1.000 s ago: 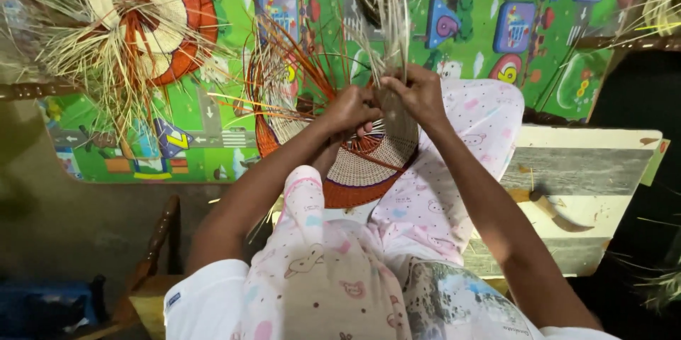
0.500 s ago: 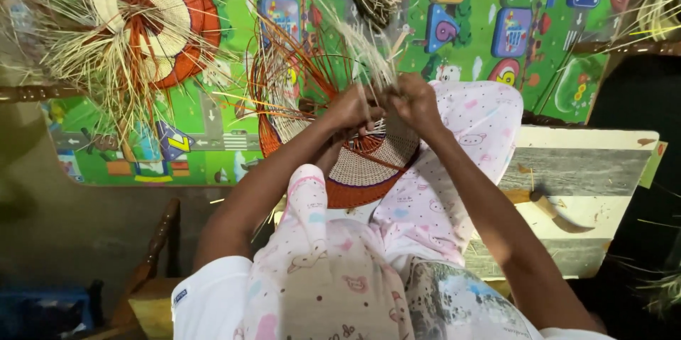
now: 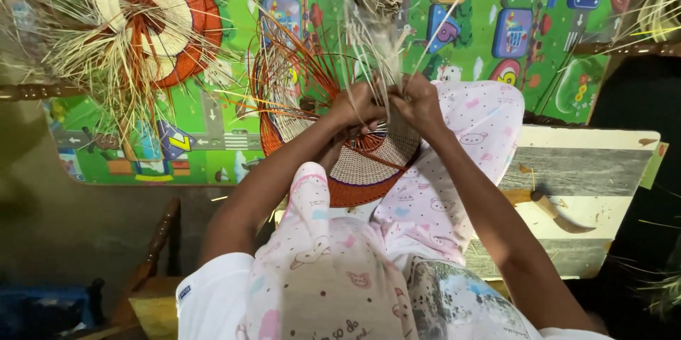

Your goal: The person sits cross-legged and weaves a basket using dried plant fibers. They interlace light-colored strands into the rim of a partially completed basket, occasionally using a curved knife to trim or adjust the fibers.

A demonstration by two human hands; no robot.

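Note:
A round woven mat (image 3: 355, 163), pale in the middle with an orange-brown rim, rests on my lap over pink patterned trousers (image 3: 454, 191). Loose orange and pale straw strands (image 3: 298, 70) stick up from its far edge. My left hand (image 3: 355, 107) and my right hand (image 3: 417, 102) are close together above the mat, both pinching a bunch of pale straw strands (image 3: 376, 42) that rises upward. The fingertips are partly hidden by the straw.
A second round woven piece (image 3: 152, 17) with many loose straw ends lies on the green play mat (image 3: 496, 14) at far left. A knife with a wooden handle (image 3: 550, 209) lies on a pale board (image 3: 596, 163) at right. More straw (image 3: 660, 0) lies at top right.
The view has shifted slightly. Both hands stay together on the straw bunch, working it a little; the strands have swung from leaning right to more upright.

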